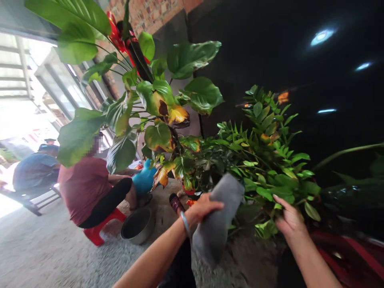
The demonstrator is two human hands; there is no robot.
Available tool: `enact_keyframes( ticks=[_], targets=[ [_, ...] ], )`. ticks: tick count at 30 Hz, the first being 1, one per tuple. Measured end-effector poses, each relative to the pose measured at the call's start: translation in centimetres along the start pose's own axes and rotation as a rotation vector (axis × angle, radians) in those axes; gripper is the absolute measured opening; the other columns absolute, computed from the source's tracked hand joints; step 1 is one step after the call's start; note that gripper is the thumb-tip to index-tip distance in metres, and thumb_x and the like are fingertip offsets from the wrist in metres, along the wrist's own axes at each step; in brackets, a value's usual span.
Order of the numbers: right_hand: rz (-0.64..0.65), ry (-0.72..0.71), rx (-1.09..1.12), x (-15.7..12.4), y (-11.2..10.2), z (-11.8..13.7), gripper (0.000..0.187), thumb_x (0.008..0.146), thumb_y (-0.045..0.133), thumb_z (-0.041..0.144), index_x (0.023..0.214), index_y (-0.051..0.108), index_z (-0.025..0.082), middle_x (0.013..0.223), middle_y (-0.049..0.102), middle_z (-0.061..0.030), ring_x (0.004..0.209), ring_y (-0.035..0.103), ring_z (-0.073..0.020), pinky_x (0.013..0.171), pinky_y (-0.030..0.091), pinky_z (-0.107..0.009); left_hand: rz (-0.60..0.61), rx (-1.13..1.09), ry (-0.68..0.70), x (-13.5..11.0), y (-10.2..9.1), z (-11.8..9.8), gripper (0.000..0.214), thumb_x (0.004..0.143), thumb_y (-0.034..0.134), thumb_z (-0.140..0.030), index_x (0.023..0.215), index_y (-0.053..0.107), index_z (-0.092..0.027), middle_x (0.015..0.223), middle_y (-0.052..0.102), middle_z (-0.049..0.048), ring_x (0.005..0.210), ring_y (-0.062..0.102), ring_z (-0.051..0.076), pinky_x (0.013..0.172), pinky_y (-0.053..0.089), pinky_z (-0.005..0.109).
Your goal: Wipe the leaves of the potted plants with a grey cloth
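Observation:
My left hand (pixel 201 209) grips a grey cloth (pixel 223 212), which hangs down from it and is slightly blurred. A bracelet circles that wrist. At the lower right, my right hand (pixel 289 220) is among the glossy leaves of a bushy green plant (pixel 270 160), its fingers closed around a leaf (pixel 278 206) near the edge. Part of those fingers is hidden behind the foliage. To the left of the bushy plant rises a taller plant (pixel 162 96) with broad leaves, several of them yellow and brown. A red ribbon (pixel 115 34) is tied near its top.
A person in a red shirt (pixel 85 188) sits on a red stool (pixel 103 228) at left, beside a dark basin (pixel 138 226). Another person (pixel 36 168) sits farther back. A dark shiny wall (pixel 255 48) stands behind the plants. Concrete floor (pixel 75 264) spreads at lower left.

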State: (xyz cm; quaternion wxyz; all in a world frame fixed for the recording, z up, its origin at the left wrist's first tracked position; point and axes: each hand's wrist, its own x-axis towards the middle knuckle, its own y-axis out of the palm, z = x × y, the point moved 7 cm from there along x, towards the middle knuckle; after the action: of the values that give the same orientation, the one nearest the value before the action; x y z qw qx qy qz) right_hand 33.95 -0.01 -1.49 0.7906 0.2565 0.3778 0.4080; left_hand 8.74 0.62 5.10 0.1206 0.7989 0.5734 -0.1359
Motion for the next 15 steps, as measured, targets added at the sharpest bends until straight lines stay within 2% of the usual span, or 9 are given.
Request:
enact_keyframes(
  ticks=[2, 4, 5, 7, 9, 11, 13, 15],
  targets=[
    [-0.023, 0.025, -0.028, 0.0, -0.3, -0.2, 0.027, 0.047, 0.071, 0.005, 0.066, 0.060, 0.022, 0.053, 0.068, 0.0017, 0.074, 0.075, -0.0286, 0.071, 0.064, -0.040, 0.134, 0.090, -0.105, -1.8, 0.5, 3.3, 0.032, 0.045, 0.083, -0.022, 0.077, 0.075, -0.019, 0.071, 0.073, -0.0009, 0.067, 0.064, 0.018, 0.067, 0.049, 0.029],
    [-0.044, 0.057, -0.050, -0.1, -0.6, -0.3, 0.028, 0.047, 0.071, 0.004, 0.066, 0.060, 0.021, 0.050, 0.066, 0.0021, 0.070, 0.075, -0.0285, 0.068, 0.064, -0.039, 0.187, 0.107, -0.148, -3.9, 0.1, 4.1, 0.034, 0.046, 0.083, -0.022, 0.079, 0.076, -0.019, 0.073, 0.073, -0.0011, 0.068, 0.065, 0.018, 0.068, 0.050, 0.028],
    [-0.049, 0.065, -0.056, -0.1, -0.7, -0.3, 0.028, 0.047, 0.071, 0.004, 0.067, 0.061, 0.021, 0.049, 0.066, 0.0022, 0.069, 0.075, -0.0282, 0.066, 0.064, -0.038, 0.187, 0.088, -0.139, -4.7, -0.3, 3.3, 0.035, 0.047, 0.084, -0.023, 0.080, 0.076, -0.019, 0.072, 0.074, -0.0005, 0.067, 0.065, 0.018, 0.067, 0.050, 0.028],
    [-0.040, 0.054, -0.065, -0.2, -0.7, -0.1, 0.027, 0.048, 0.070, 0.004, 0.068, 0.061, 0.021, 0.051, 0.067, 0.0020, 0.066, 0.074, -0.0272, 0.064, 0.064, -0.037, 0.153, 0.007, -0.057, -5.4, -1.1, 0.0, 0.040, 0.046, 0.086, -0.026, 0.084, 0.076, -0.017, 0.073, 0.074, 0.0018, 0.065, 0.065, 0.018, 0.065, 0.051, 0.028],
    [-0.014, 0.024, -0.072, -0.1, -0.4, 0.1, 0.026, 0.050, 0.069, 0.004, 0.068, 0.061, 0.021, 0.054, 0.069, 0.0018, 0.065, 0.074, -0.0261, 0.062, 0.064, -0.035, 0.085, -0.110, 0.074, -4.9, -1.7, -4.0, 0.046, 0.047, 0.087, -0.031, 0.087, 0.075, -0.015, 0.074, 0.074, 0.0041, 0.063, 0.065, 0.018, 0.061, 0.051, 0.027],
    [0.015, -0.009, -0.070, 0.0, -0.1, 0.1, 0.026, 0.050, 0.070, 0.005, 0.068, 0.060, 0.022, 0.057, 0.070, 0.0022, 0.066, 0.074, -0.0252, 0.062, 0.064, -0.034, -0.021, -0.217, 0.194, -3.5, -2.1, -6.8, 0.046, 0.047, 0.088, -0.035, 0.085, 0.073, -0.014, 0.070, 0.073, 0.0038, 0.059, 0.063, 0.016, 0.058, 0.049, 0.025],
    [0.028, -0.026, -0.064, 0.1, 0.1, 0.0, 0.026, 0.050, 0.070, 0.005, 0.068, 0.060, 0.022, 0.056, 0.070, 0.0031, 0.068, 0.075, -0.0251, 0.064, 0.064, -0.034, -0.118, -0.270, 0.217, -1.9, -1.9, -6.7, 0.042, 0.046, 0.087, -0.035, 0.079, 0.072, -0.014, 0.065, 0.070, 0.0018, 0.056, 0.060, 0.014, 0.058, 0.048, 0.025],
    [0.057, -0.034, -0.067, 0.2, 0.3, -0.2, 0.025, 0.050, 0.071, 0.007, 0.067, 0.061, 0.022, 0.054, 0.069, 0.0032, 0.070, 0.075, -0.0258, 0.065, 0.064, -0.035, -0.152, -0.229, 0.133, -0.9, -1.1, -4.1, 0.039, 0.042, 0.088, -0.031, 0.074, 0.071, -0.015, 0.062, 0.069, 0.0002, 0.055, 0.059, 0.014, 0.058, 0.048, 0.026]
  ],
)
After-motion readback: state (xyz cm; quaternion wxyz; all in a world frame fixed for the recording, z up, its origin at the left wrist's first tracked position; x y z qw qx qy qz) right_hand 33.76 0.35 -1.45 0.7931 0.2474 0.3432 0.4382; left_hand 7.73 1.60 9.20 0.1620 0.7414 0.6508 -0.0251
